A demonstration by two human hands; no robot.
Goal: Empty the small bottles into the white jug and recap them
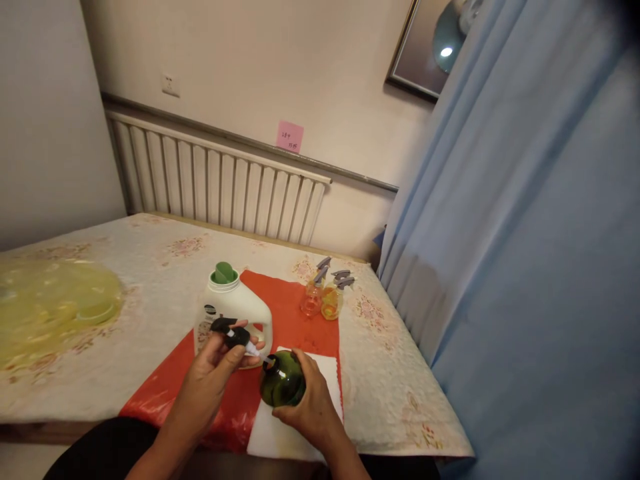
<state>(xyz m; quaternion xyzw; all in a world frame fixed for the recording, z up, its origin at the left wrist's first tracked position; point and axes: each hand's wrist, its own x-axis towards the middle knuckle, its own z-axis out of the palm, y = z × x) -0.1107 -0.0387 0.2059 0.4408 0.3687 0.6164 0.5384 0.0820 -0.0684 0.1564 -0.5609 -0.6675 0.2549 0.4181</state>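
My left hand (213, 370) is closed round a black pump head (235, 335), its pale nozzle tube pointing down to the right. The tube's end is at the mouth of a round dark green glass bottle (284, 381); whether it goes inside I cannot tell. Wrapped round the bottle's right side is my right hand (313, 403), which tilts its mouth toward the left. Just behind my left hand stands a white handled jug (240, 300) with a green piece (223, 273) in its open neck. A white cloth (323, 373) lies under the bottle.
Several small spray bottles (330, 303) with grey trigger tops stand at the back right of a red sheet (287, 293). A yellow translucent basin (60, 307) lies left on the flowered tablecloth (150, 267). Behind are a radiator (215, 173) and, at right, a blue curtain (500, 200).
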